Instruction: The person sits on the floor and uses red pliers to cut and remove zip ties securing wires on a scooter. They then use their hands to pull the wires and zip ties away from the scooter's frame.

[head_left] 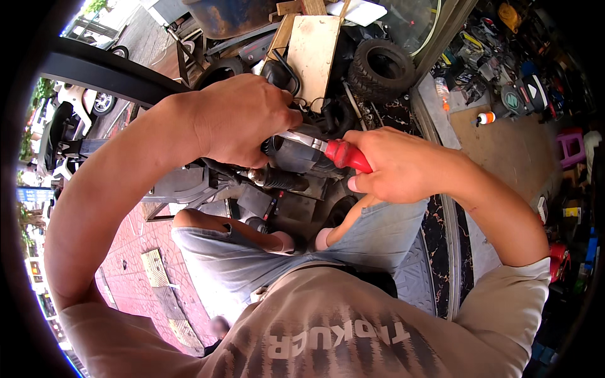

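- The right hand (403, 164) is closed around the smooth, glossy red grips of metal pliers (346, 156), which lie between the two hands, their bare silvery end pointing at the left hand.
- The left hand (246, 120) is curled, knuckles up, near that metal end; I cannot tell what, if anything, its hidden fingers hold.
- Just below the left hand sits a dark cylindrical part (283, 180) with a rounded, shiny metal end, among black machine parts.
- Beyond the hands, a flat, pale wooden board (315, 57) leans near a chunky-treaded black rubber tyre (381, 69).
- Faded denim shorts (227, 261) cover the spread thighs; reddish tiled paving (129, 296) lies to the left.
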`<state>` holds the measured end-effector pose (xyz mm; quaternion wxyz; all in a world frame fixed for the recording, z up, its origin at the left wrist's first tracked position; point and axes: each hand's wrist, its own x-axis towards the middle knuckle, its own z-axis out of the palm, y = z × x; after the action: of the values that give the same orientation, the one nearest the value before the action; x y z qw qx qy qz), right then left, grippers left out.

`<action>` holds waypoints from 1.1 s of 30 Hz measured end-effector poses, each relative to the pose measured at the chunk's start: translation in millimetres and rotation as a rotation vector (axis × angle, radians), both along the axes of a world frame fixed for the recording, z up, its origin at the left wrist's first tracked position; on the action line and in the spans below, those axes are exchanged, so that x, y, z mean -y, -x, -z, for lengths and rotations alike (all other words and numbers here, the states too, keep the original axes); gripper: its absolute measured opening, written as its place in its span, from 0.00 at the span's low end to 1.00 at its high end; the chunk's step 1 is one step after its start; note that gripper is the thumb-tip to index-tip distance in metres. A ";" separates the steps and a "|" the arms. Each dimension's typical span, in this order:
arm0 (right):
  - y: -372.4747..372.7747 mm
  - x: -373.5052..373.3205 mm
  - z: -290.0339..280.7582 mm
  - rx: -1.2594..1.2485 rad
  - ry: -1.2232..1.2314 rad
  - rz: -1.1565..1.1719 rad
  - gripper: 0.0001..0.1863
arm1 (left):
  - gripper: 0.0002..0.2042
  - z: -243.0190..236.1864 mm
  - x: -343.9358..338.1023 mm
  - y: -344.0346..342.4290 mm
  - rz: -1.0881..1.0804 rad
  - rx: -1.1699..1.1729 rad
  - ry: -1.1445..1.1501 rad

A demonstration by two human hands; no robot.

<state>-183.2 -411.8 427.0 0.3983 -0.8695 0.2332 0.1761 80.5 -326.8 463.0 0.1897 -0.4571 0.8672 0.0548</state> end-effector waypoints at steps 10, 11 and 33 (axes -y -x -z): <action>14.1 -25.5 37.1 0.293 0.420 0.045 0.39 | 0.37 6.8 -12.4 -2.3 -0.089 0.040 0.159; 14.4 -29.6 38.6 0.329 0.521 0.058 0.39 | 0.38 5.6 -14.1 -1.0 -0.103 0.078 0.175; 19.5 -26.1 15.3 0.265 0.643 0.061 0.34 | 0.40 18.5 -48.5 -1.7 -0.133 0.103 0.486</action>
<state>-202.7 -385.7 411.7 0.1357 -0.9585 0.2488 -0.0329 82.3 -278.3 444.5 0.1143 -0.5475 0.8121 -0.1661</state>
